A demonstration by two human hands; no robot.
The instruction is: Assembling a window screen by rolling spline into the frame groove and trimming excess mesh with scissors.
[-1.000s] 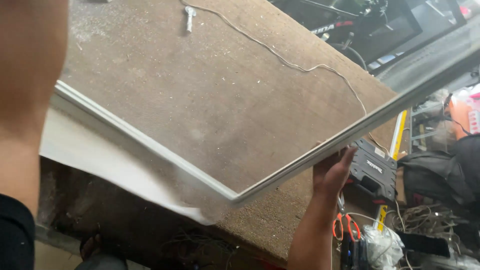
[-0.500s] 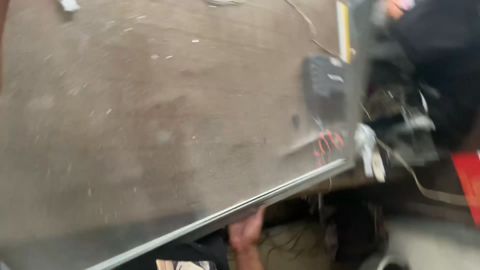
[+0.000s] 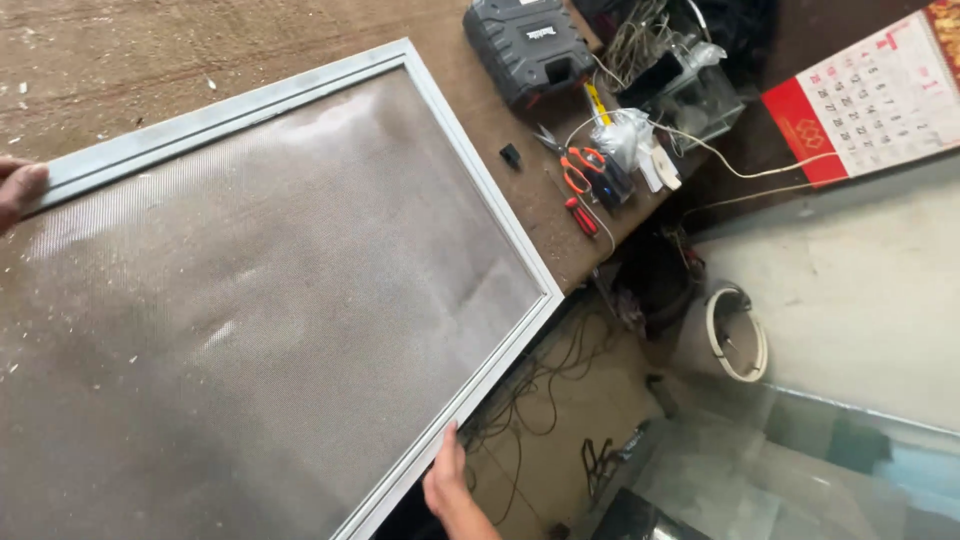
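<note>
On the bench (image 3: pixel 150 50), the screen frame (image 3: pixel 470 160) now lies flat, no longer tilted; left hand (image 3: pixel 20 190) and right hand (image 3: pixel 447 485) fingers grasp its edges.

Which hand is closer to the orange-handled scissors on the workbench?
Right. The right hand grips the screen frame's lower edge, below the scissors. The left hand is at the far left edge.

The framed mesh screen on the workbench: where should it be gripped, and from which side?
Grip the framed mesh screen by its pale metal frame, on opposite edges, from the outside, as the left hand and right hand do. The mesh looks flexible, and the near corner overhangs the workbench.
</note>
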